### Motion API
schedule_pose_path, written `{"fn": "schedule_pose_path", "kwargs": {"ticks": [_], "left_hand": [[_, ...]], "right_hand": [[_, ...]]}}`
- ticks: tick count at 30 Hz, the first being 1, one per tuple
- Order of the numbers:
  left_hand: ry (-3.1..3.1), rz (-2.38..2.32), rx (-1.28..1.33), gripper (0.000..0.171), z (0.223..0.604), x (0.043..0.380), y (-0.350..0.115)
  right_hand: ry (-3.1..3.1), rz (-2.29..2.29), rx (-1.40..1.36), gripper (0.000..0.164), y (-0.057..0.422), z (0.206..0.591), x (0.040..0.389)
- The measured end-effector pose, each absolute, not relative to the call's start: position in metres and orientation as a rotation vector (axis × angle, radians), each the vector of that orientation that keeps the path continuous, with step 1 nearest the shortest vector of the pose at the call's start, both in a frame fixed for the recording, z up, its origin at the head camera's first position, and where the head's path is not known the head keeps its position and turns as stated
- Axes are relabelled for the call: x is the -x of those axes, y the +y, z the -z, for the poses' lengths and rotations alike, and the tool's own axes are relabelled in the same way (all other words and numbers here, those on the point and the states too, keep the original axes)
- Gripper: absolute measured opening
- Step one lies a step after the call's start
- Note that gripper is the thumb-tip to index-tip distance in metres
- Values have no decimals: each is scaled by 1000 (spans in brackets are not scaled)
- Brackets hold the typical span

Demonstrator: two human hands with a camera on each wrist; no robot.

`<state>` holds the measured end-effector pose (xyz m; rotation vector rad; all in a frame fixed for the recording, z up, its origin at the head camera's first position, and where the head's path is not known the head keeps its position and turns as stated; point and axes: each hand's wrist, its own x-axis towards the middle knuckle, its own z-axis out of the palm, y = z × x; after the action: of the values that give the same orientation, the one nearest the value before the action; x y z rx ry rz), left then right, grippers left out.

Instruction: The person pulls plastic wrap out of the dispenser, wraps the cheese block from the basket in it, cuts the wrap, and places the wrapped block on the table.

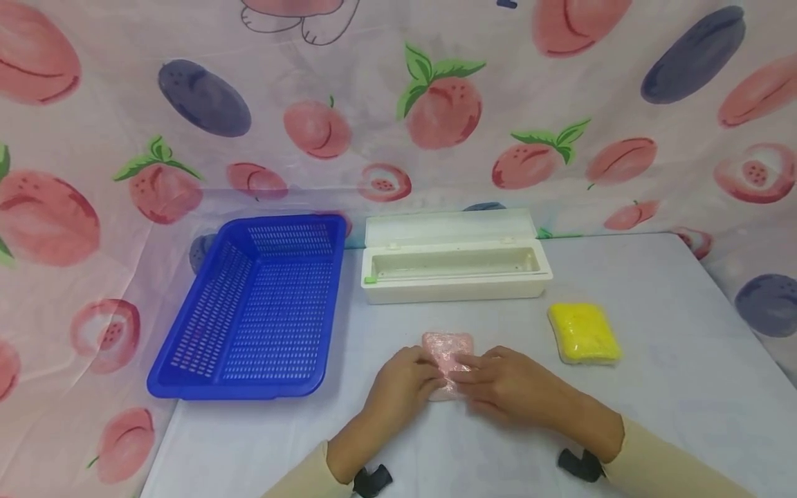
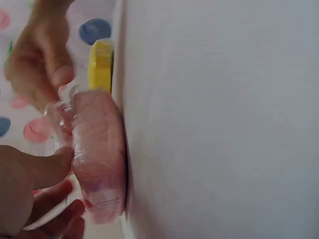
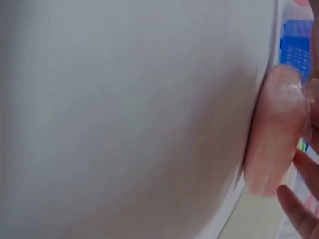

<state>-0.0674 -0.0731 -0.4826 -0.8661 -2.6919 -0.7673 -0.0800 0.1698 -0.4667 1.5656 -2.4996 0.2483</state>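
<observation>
A pink block (image 1: 447,342) wrapped in clear plastic film (image 2: 64,117) lies flat on the table between the two hands. My left hand (image 1: 403,382) is at its left side, the thumb and fingers pinching loose film above the top face in the left wrist view. From the right, my right hand (image 1: 513,387) reaches over the block with its fingers fairly straight and touching the film on top. The right wrist view shows the block's pink side (image 3: 274,129) and two extended fingertips near its edge. Exactly where the right thumb presses is hidden.
A yellow wrapped block (image 1: 584,333) lies to the right. Behind the hands stands a white film dispenser box (image 1: 457,290) with its lid raised. A blue plastic basket (image 1: 274,389) is on the left, against the fruit-patterned cloth (image 1: 373,83). The table (image 1: 685,387) is white.
</observation>
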Motion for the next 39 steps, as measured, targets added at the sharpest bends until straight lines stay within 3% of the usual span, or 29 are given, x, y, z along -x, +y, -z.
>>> {"fn": "schedule_pose_path", "kwargs": {"ticks": [8, 13, 18, 25, 28, 31, 37, 39], "left_hand": [[-2576, 89, 1209, 12, 474, 54, -78], [-2769, 198, 1275, 31, 466, 70, -86], [-2839, 374, 1439, 22, 464, 91, -94], [-2925, 381, 1467, 32, 467, 90, -93], [-2882, 407, 1490, 29, 469, 89, -93], [-2908, 639, 1488, 29, 466, 89, -95], [-3023, 1578, 1220, 41, 467, 84, -97], [-2999, 1842, 1120, 42, 472, 82, -94]], "right_hand": [[-2581, -226, -1560, 46, 178, 468, 79], [-2577, -250, -1508, 47, 180, 466, 81], [-2677, -397, -1543, 50, 180, 463, 86], [-2762, -442, -1587, 57, 177, 465, 87], [-2687, -489, -1585, 51, 175, 468, 88], [-2760, -732, -1466, 41, 174, 468, 87], [-3065, -1494, -841, 19, 178, 462, 82], [-3117, -1723, -671, 20, 179, 462, 81]]}}
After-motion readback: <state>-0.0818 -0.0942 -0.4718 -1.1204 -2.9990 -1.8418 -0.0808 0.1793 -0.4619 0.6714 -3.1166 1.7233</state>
